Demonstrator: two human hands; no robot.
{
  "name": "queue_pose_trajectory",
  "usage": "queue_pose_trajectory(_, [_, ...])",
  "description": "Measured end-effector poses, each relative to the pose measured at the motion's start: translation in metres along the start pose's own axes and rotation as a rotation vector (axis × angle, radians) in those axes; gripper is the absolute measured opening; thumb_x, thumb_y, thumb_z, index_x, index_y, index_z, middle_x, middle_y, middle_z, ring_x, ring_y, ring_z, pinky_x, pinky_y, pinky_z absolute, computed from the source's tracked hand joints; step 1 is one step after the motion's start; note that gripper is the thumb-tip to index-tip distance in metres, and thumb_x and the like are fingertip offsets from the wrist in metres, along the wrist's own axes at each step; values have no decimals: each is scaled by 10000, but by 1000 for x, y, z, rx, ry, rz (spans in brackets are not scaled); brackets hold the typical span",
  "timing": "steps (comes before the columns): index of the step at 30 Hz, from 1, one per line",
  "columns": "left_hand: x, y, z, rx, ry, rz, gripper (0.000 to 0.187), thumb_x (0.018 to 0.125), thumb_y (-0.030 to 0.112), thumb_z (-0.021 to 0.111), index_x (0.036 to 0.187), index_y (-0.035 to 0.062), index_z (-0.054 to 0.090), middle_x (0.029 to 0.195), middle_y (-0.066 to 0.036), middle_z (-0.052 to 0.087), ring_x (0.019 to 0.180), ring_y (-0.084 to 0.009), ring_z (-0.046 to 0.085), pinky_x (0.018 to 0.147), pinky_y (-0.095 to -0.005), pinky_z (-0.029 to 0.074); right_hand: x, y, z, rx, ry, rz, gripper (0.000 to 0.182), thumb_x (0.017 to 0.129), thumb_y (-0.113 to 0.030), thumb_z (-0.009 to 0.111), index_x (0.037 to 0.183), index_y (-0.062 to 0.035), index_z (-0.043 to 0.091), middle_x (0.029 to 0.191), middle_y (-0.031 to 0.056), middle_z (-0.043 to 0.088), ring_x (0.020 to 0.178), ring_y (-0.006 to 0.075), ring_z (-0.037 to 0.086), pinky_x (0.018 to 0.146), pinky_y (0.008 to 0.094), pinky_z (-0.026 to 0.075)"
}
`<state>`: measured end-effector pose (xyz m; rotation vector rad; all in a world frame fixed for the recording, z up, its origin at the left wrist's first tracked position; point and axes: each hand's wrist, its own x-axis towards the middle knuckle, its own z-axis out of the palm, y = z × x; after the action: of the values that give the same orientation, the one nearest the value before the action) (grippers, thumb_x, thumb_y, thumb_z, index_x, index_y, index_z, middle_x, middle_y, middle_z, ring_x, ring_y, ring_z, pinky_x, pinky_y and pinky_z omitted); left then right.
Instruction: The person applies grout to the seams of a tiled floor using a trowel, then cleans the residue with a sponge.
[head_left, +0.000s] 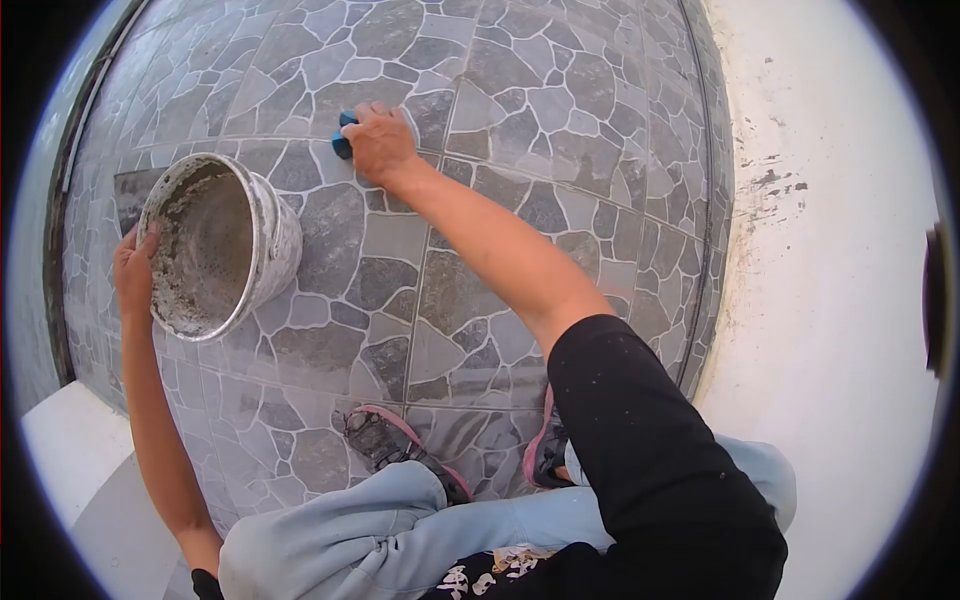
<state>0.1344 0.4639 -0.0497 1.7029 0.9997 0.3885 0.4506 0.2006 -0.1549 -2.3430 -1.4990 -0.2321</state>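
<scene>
My left hand (133, 268) grips the rim of a white bucket (275, 235), thumb over the inside edge. The bucket is smeared with grey residue and tilts so its mouth faces me. Inside it is greyish-brown material (215, 245), with clumps stuck to the wall. My right hand (385, 145) is stretched forward, fingers closed around a small blue-green block (342, 147) at the stone-patterned tile floor (400, 235). Most of the block is hidden under the hand, so its exact kind cannot be made out.
A white wall (810, 300) with dark smudges runs along the right side. A dark square patch (135, 195) lies behind the bucket. My worn shoes (390, 440) stand close by on the tiles. A dark frame edge (55, 260) borders the floor at left.
</scene>
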Motion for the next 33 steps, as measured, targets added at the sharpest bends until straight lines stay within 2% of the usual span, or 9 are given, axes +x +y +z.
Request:
queue_pose_trajectory(5, [-4, 3, -5, 74, 0, 9, 337, 1029, 229, 618, 1265, -3, 678, 1097, -50, 732, 950, -108, 657, 866, -264, 486, -86, 65, -61, 28, -86, -5, 173, 793, -91, 660, 934, -154, 738, 1095, 57, 636, 1086, 269, 592, 930, 418, 456])
queue_pose_trajectory(8, [-5, 3, -6, 87, -10, -34, 354, 1029, 243, 617, 1273, -8, 675, 1089, -45, 729, 951, -110, 647, 875, -269, 479, -186, 162, -122, -36, -104, 106, 241, 784, -39, 654, 969, -156, 754, 1008, 33, 664, 1019, 261, 627, 848, 414, 478])
queue_pose_trajectory(11, [4, -6, -6, 73, 8, 2, 356, 1027, 249, 620, 1260, -13, 681, 1081, -42, 727, 939, -115, 642, 874, -270, 475, -243, 225, -173, 84, -263, 209, 211, 790, -5, 631, 920, -117, 753, 936, 91, 666, 971, 308, 634, 840, 438, 496])
queue_pose_trajectory(18, [-5, 9, 3, 110, 54, -27, 356, 1021, 241, 629, 1252, -24, 684, 1091, -59, 728, 949, -122, 647, 871, -275, 484, -84, 85, -51, 152, 154, 97, 157, 795, -65, 635, 925, -112, 710, 948, 101, 658, 984, 316, 611, 863, 424, 497])
queue_pose_trajectory(21, [3, -3, -4, 89, 49, 35, 363, 1017, 241, 638, 1253, -32, 680, 1089, -61, 730, 949, -125, 653, 867, -274, 492, -38, 56, -19, 91, 142, 113, 174, 835, -97, 618, 953, -166, 726, 1008, 62, 657, 1044, 283, 603, 907, 413, 477])
queue_pose_trajectory(24, [-2, 7, -4, 67, -10, 9, 371, 1013, 235, 646, 1260, -40, 673, 1092, -62, 728, 942, -123, 653, 861, -269, 495, -80, 71, -38, 110, 79, 125, 228, 847, -90, 602, 967, -215, 751, 1009, 39, 652, 1056, 263, 600, 914, 411, 463])
queue_pose_trajectory(27, [0, 3, -10, 83, -23, 11, 378, 1016, 227, 643, 1271, -51, 663, 1103, -62, 725, 939, -124, 652, 857, -267, 496, -188, 158, -90, 8, 194, 243, 208, 846, -83, 614, 934, -207, 756, 990, 15, 658, 997, 263, 616, 842, 428, 472])
queue_pose_trajectory(29, [3, -3, -12, 107, -7, 33, 375, 1018, 224, 639, 1273, -51, 662, 1105, -63, 724, 941, -125, 651, 860, -268, 495, -258, 218, -131, -147, 69, 433, 211, 856, -76, 617, 967, -183, 761, 992, 21, 658, 1003, 279, 616, 831, 443, 464])
queue_pose_trajectory(33, [2, -1, -4, 74, 33, 34, 363, 1021, 214, 631, 1270, -47, 665, 1106, -63, 722, 948, -129, 650, 872, -275, 492, -256, 202, -136, -321, 100, 637, 188, 832, -72, 619, 951, -155, 739, 975, 52, 640, 994, 297, 594, 856, 452, 452])
